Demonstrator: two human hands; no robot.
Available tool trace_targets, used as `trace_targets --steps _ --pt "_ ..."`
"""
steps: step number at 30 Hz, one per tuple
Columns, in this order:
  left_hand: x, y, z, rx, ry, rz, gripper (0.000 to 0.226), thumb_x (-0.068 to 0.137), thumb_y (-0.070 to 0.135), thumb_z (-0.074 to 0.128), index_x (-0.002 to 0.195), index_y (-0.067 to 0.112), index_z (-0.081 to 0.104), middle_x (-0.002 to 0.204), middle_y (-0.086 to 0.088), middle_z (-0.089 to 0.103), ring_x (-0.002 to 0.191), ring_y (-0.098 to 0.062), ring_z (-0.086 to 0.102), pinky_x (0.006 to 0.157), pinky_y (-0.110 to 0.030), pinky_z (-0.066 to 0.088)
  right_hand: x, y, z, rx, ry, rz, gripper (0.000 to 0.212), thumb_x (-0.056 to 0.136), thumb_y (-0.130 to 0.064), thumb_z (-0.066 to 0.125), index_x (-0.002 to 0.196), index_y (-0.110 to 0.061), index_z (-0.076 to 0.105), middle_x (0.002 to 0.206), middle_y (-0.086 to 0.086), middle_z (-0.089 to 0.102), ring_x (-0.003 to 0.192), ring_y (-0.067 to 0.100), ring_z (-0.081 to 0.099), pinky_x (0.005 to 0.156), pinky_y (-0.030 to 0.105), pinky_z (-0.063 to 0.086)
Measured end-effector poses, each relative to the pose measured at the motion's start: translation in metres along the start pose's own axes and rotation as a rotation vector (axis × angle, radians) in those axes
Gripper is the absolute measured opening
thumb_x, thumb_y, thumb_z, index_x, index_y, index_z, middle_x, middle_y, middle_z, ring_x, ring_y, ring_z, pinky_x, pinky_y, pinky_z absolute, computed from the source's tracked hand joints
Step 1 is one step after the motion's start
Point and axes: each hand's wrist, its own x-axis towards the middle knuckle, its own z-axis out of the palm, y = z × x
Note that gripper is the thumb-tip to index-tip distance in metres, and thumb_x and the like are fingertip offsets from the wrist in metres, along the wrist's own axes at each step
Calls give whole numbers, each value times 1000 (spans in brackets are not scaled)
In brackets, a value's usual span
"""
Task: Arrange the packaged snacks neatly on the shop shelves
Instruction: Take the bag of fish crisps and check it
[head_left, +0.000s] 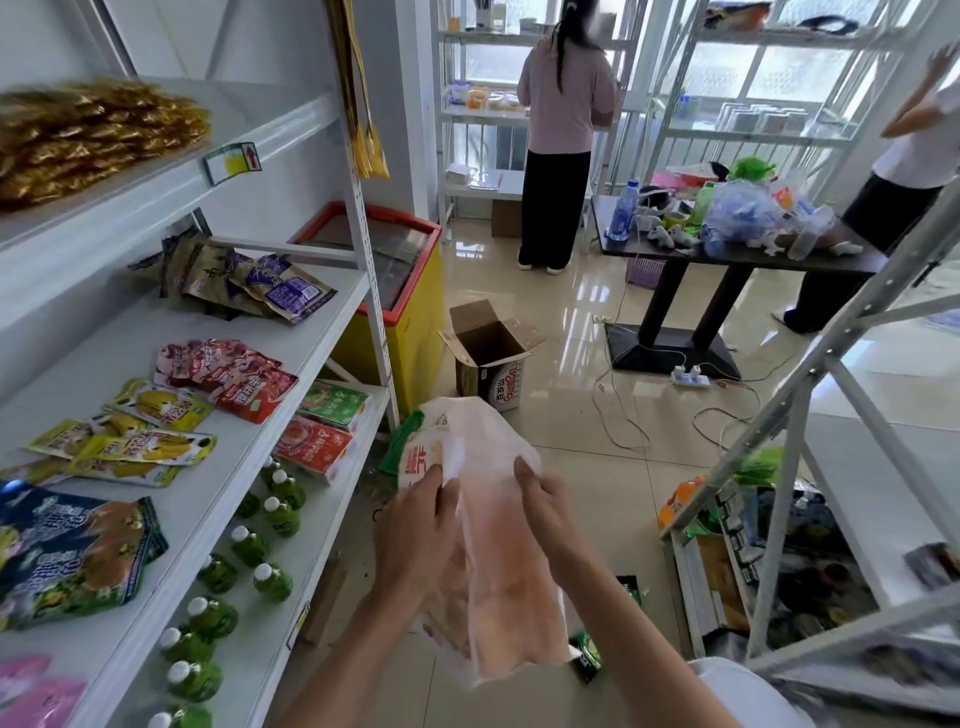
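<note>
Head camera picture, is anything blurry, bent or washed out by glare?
Head view: the snack bag gripped by the left hand and right hand is motion-smeared; the wide angle bows the shelf edges and right rack; window light glares off the floor tiles; the far windows are washed out.

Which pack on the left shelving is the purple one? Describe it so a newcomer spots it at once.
Start at the white shelving unit on the left and find the shelf under the gold packets. Near its far end lies a loose heap of brown packs; the purple-labelled pack sits on top at the right. Nearer packs on that shelf are red and yellow.
</note>
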Motion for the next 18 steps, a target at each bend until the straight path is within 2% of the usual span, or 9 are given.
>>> trace_targets --steps 2,3,6,8,11,14,16,18 --pt "-18 1 1 -121 87 11 28 108 38 47 93 21 62 74 13 59 69 -4 60 55 -21 40 -6 -7 8 75 -21 50 52 112 -40 43 65 -20 53 57 -13 51 58 9 53 59 24 42" --pt "-26 2 2 -199 130 0 29 108 40 46 91 22 61 73 16 57 74 -1 61 57 -20 41 -8 -9 13 89 -20 51 52 113 -40 41 66 -20 55 56 -13 52 58 7 54 59 23 43" --pt "-36 -7 5 -371 199 -45 34 109 46 42 97 22 64 85 21 62 90 6 64 65 -19 50 -14 -15 27 83 -4 -9 58 112 -39 42 56 -25 47 46 -15 44 47 5 44 50 18 38" --pt "-36 -17 4 -370 196 -15 32 109 44 42 93 25 61 85 19 63 86 1 65 64 -16 48 -16 -13 34 79 15 -59 67 112 -39 42 47 -28 50 43 -15 42 42 2 40 46 17 34" --pt "-33 -31 -3 -340 167 66 26 107 42 47 88 28 56 83 20 60 81 -1 62 62 -14 44 -11 0 38 93 61 -120 66 111 -46 42 47 -31 50 49 -13 41 47 7 38 49 25 32" --pt "-31 -51 -8 -431 179 -96 22 98 54 54 103 34 60 106 21 64 96 0 63 72 -27 52 -8 6 36 146 69 -132 61 108 -56 41 59 -21 48 57 1 43 52 15 41 52 32 33" --pt "-25 -82 -3 -525 148 -274 41 88 69 59 115 37 57 116 23 60 107 -1 60 81 -29 50 -6 4 23 184 79 -148 59 111 -47 41 68 -11 60 58 3 54 50 16 51 49 29 41" --pt "-12 -113 3 -640 22 -420 61 81 76 66 127 37 53 129 17 58 120 -7 57 97 -36 49 5 8 4 235 84 -110 56 112 -40 42 83 -2 71 69 5 70 61 17 67 57 27 55"
